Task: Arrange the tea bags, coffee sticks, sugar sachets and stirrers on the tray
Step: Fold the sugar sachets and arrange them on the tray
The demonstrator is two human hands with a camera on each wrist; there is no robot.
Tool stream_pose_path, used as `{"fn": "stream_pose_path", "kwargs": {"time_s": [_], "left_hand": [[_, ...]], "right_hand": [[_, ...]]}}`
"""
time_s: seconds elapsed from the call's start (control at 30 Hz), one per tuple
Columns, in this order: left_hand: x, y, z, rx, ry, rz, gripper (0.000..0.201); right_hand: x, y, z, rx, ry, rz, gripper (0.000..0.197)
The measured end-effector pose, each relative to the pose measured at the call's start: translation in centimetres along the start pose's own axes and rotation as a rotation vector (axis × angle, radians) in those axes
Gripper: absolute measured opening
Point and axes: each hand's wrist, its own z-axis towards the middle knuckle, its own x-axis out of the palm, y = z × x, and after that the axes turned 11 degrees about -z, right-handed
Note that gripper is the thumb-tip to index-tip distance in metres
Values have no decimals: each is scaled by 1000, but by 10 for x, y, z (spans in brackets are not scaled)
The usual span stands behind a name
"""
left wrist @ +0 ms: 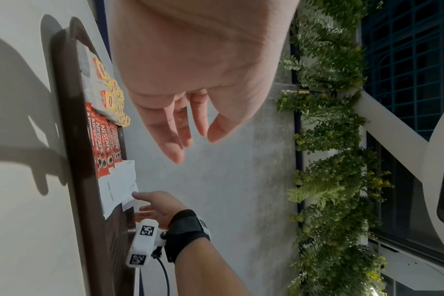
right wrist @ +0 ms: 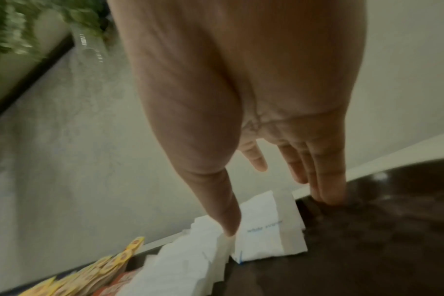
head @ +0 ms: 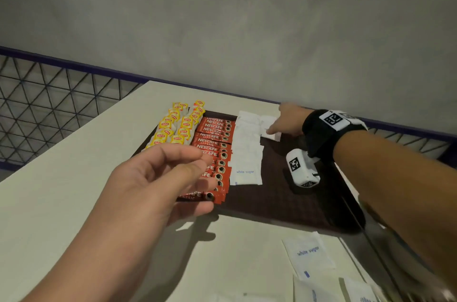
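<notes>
Touching sugar sachet (head: 270, 127) with right hand (head: 289, 120), on tray (head: 284, 200)

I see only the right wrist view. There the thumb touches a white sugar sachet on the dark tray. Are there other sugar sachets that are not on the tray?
Observer: Yes. Several white paper sugar sachets lie on the pale table, nearer to the person than the dark brown tray.
Operator: What is the left hand doing?
Observer: The left hand hovers above the red coffee sticks with its fingers loosely curled. It holds nothing.
Operator: Are the stirrers on the tray?
Observer: No stirrers show in any view.
</notes>
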Motion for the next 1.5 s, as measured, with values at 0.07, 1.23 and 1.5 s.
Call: {"fn": "stream_pose_path", "kwargs": {"time_s": [0.07,1.23,1.5], "left_hand": [[1,-3,-3,-5,14,13,33],[1,15,-25,-315,836,1311,44],[0,12,-25,-342,817,1055,21]], "right_hand": [[-12,0,-27,-89,-52,-103,66],[46,-10,-267,-231,182,9,30],[51,-3,-265,-234,190,0,14]]}}
